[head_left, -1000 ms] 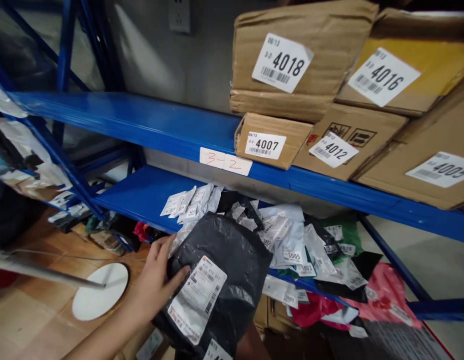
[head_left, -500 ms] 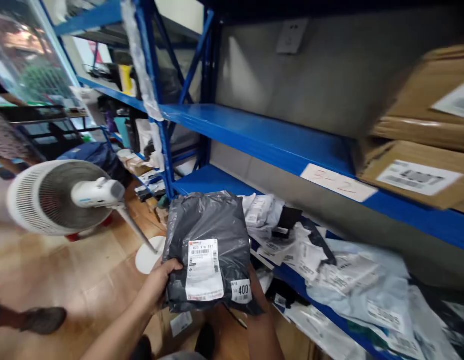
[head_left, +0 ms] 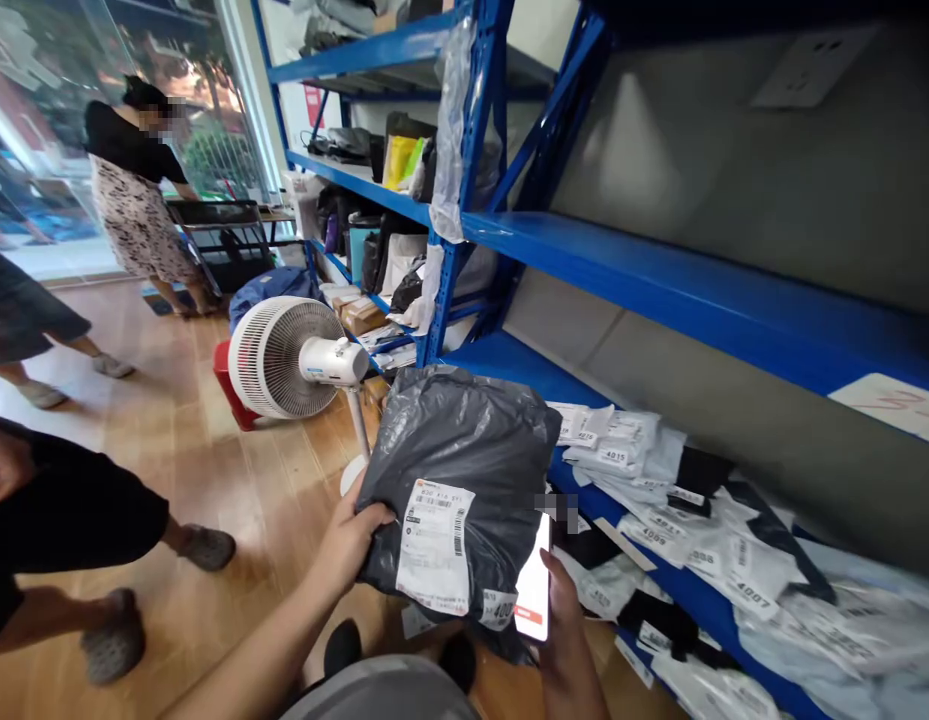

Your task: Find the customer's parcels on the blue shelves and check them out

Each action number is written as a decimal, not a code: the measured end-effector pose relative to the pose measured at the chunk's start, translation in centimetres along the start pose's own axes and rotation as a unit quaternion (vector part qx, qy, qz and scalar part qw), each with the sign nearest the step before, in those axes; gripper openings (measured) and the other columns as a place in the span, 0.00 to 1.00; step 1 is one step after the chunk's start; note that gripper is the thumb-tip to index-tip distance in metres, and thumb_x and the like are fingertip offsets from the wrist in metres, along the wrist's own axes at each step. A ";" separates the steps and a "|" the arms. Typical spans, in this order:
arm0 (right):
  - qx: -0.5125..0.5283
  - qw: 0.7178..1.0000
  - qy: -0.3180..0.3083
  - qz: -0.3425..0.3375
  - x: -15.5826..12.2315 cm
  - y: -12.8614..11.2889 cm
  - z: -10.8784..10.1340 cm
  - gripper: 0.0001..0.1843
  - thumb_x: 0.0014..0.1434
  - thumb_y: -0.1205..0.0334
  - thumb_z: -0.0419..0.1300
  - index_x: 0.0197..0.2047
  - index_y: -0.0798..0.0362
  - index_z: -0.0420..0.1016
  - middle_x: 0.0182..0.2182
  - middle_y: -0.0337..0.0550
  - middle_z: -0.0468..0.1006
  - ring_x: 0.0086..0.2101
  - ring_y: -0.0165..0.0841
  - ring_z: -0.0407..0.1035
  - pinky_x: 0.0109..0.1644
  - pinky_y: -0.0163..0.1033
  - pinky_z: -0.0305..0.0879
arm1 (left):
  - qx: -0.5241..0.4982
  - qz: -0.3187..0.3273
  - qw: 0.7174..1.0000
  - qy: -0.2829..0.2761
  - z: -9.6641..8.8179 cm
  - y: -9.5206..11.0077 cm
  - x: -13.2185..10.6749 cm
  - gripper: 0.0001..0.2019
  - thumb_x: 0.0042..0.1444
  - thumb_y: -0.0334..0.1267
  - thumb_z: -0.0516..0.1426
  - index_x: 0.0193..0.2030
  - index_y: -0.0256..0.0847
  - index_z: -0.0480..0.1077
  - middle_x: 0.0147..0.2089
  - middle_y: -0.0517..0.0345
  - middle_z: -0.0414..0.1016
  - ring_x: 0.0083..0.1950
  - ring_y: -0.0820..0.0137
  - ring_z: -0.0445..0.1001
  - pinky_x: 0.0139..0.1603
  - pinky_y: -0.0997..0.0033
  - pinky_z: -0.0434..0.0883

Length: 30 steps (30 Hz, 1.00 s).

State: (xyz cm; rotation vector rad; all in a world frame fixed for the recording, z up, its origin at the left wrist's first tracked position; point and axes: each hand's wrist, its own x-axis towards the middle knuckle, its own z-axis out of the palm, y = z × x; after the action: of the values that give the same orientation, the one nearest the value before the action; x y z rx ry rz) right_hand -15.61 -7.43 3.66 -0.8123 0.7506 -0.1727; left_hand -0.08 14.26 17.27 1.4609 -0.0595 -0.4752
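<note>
A dark grey plastic mailer parcel (head_left: 464, 430) is held up in front of me, with a white shipping label (head_left: 434, 545) and a smaller number sticker (head_left: 499, 607) on its face. My left hand (head_left: 363, 530) grips its left edge, thumb on top and fingers hidden beneath. At the parcel's lower right, my right hand (head_left: 561, 600) is closed on a smartphone (head_left: 535, 580) with a bright white screen. The phone's left part is covered by the parcel.
Blue shelving (head_left: 659, 290) runs along the right, its lower shelf carrying several numbered white parcels (head_left: 681, 535). A white fan (head_left: 291, 355) stands beyond the parcel. People are at left: one by a cart (head_left: 224, 240), others nearby showing legs and clogs (head_left: 115, 635).
My view has swung left, bringing more people into sight. The parcel has shifted right and tilted, and the phone in my right hand now shows beside it.
</note>
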 end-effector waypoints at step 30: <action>0.017 0.998 -0.053 -0.002 -1.6 -0.1 9.6 0.25 0.23 0.50 0.72 0.28 0.50 0.72 0.21 0.41 0.74 0.22 0.34 0.68 0.29 0.40 0.64 | -0.131 -0.124 0.980 0.081 -6.8 0.8 1.9 0.14 0.27 0.35 0.58 0.27 0.36 0.67 0.20 0.61 0.69 0.21 0.70 0.67 0.21 0.74 0.64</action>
State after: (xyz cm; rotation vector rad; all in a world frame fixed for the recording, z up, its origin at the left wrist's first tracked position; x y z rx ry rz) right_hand -10.37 -1.17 8.87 -0.7844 0.6447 -0.1437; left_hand 4.00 19.99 16.71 1.2469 0.3081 -0.5432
